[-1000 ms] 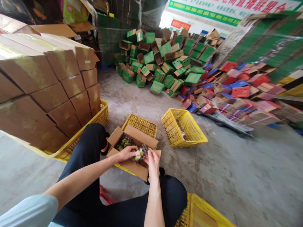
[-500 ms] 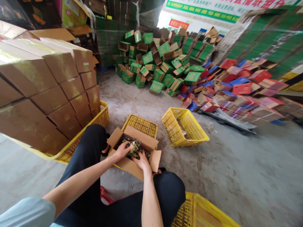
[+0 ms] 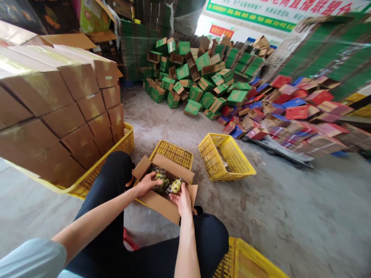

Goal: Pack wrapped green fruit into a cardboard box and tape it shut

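An open cardboard box (image 3: 160,207) with raised flaps rests between my knees on a yellow crate (image 3: 176,156). Inside are several clear-plastic-wrapped, yellow-green pieces with dark patches; their exact kind is unclear. My left hand (image 3: 147,183) reaches over the box's left side, its thumb and fingers around a wrapped piece (image 3: 161,180). At the box's right end, my right hand (image 3: 182,199) pinches a separate wrapped yellow piece (image 3: 175,186) and holds it tilted above the opening. The box's bottom is hidden by the pieces and my hands.
A yellow basket (image 3: 208,157) stands ahead to the right, with some small things inside. Stacked cardboard cartons (image 3: 66,104) fill a long yellow crate on the left. Another yellow crate (image 3: 246,247) is by my right knee. Green boxes (image 3: 193,108) and red-blue boxes (image 3: 297,112) lie piled farther off.
My right hand has moved right and up from the middle of the box, lifting a wrapped piece apart from the others. My left hand has stayed over the left part, shifting slightly.
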Demonstrator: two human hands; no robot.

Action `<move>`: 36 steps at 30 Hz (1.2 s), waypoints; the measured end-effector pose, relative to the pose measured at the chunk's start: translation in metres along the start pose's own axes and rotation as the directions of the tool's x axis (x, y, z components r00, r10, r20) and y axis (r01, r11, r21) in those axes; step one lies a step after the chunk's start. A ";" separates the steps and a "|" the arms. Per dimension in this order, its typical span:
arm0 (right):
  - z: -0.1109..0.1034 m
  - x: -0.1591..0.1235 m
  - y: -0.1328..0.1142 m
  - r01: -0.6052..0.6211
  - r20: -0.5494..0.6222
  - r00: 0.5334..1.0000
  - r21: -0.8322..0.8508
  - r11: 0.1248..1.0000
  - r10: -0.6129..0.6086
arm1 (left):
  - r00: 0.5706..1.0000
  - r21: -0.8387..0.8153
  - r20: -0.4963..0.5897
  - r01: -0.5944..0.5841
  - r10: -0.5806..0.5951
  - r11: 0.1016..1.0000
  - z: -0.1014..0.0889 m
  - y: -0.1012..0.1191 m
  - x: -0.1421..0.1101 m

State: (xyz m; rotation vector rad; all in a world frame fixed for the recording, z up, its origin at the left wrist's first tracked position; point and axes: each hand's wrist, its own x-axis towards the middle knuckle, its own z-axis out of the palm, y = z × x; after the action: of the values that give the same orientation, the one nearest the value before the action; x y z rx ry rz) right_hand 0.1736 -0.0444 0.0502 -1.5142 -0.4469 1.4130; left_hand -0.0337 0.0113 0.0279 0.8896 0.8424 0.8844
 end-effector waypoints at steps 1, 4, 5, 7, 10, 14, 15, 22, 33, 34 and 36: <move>0.002 -0.003 0.000 -0.016 0.042 0.999 0.038 0.999 0.015 | 1.000 0.018 0.010 -0.016 0.016 1.000 0.000 0.001 -0.001; 0.008 -0.010 -0.001 -0.020 0.148 0.989 0.087 0.996 0.007 | 0.999 0.101 0.001 -0.050 0.050 0.994 0.002 0.002 -0.001; 0.009 -0.011 -0.002 -0.007 0.162 0.987 0.086 0.996 -0.007 | 0.998 0.142 -0.005 -0.063 0.064 0.988 0.002 0.002 0.000; 0.010 -0.011 -0.001 0.013 0.156 0.988 0.057 0.998 -0.022 | 0.996 0.246 -0.039 -0.074 0.086 0.966 0.003 0.002 0.001; 0.009 -0.005 0.005 0.013 0.084 0.996 -0.024 1.000 -0.011 | 0.984 0.411 -0.133 -0.052 0.116 0.910 0.001 0.001 0.004; 0.010 0.006 0.019 0.113 0.063 0.993 -0.212 0.971 -0.102 | 0.969 0.574 -0.146 -0.082 0.200 0.814 -0.007 -0.002 0.007; 0.011 0.009 0.022 0.135 0.101 0.989 -0.249 0.959 -0.113 | 0.963 0.620 -0.144 -0.092 0.228 0.779 -0.008 -0.003 0.008; 0.012 0.020 0.017 0.120 -0.059 0.964 -0.771 0.625 -0.257 | 0.929 0.933 -0.007 -0.127 0.370 0.336 0.011 -0.008 -0.007; 0.018 0.032 0.021 0.028 -0.147 0.953 -0.828 0.561 -0.264 | 0.974 0.974 0.177 -0.195 0.144 0.118 0.007 -0.006 0.017; 0.018 0.030 0.018 0.048 -0.141 0.949 -0.820 0.570 -0.283 | 0.972 0.965 0.182 -0.205 0.150 0.160 0.001 -0.004 0.020; 0.019 0.024 0.013 0.106 -0.122 0.934 -0.803 0.587 -0.335 | 0.969 0.945 0.197 -0.229 0.151 0.234 -0.010 0.002 0.023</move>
State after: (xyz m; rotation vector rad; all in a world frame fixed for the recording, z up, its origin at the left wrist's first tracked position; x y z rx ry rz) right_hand 0.1580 -0.0234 0.0292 -2.2159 -1.1670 0.7847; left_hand -0.0338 0.0350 0.0204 2.1815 1.2575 0.4223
